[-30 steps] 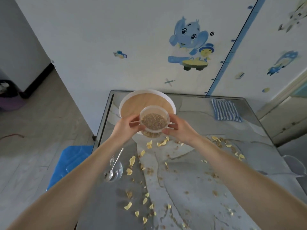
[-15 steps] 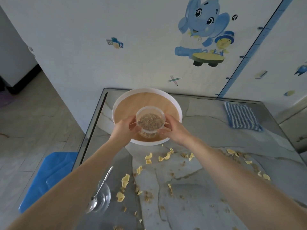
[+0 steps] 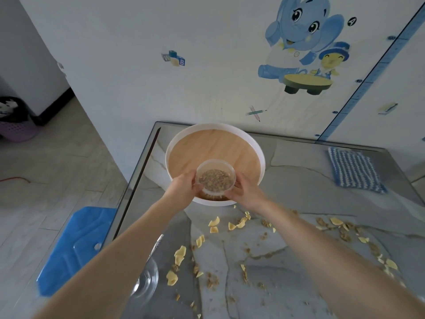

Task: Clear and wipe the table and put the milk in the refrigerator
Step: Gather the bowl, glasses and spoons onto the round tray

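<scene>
A small clear plastic container [image 3: 215, 177] holding brown cereal is gripped from both sides, by my left hand [image 3: 181, 188] and my right hand [image 3: 246, 191]. It hangs just above the near part of a round tray [image 3: 215, 134] with a white rim and wooden bottom, at the back left of the grey marble-pattern table [image 3: 299, 176]. Yellow chips and brown crumbs [image 3: 215, 226] lie scattered over the table's middle and right. A glass bowl [image 3: 147, 279] with a spoon [image 3: 156, 246] sits near the left edge, partly behind my left arm. No milk is in view.
A blue and white striped cloth [image 3: 354, 170] lies at the table's back right. The wall with cartoon stickers stands right behind the table. A blue plastic stool [image 3: 73, 247] is on the floor at the left, and a purple bin [image 3: 16, 120] with a black bag far left.
Both hands have carried the cereal container forward, from above the crumbs to over the tray's near part. The view has moved closer to the table's back.
</scene>
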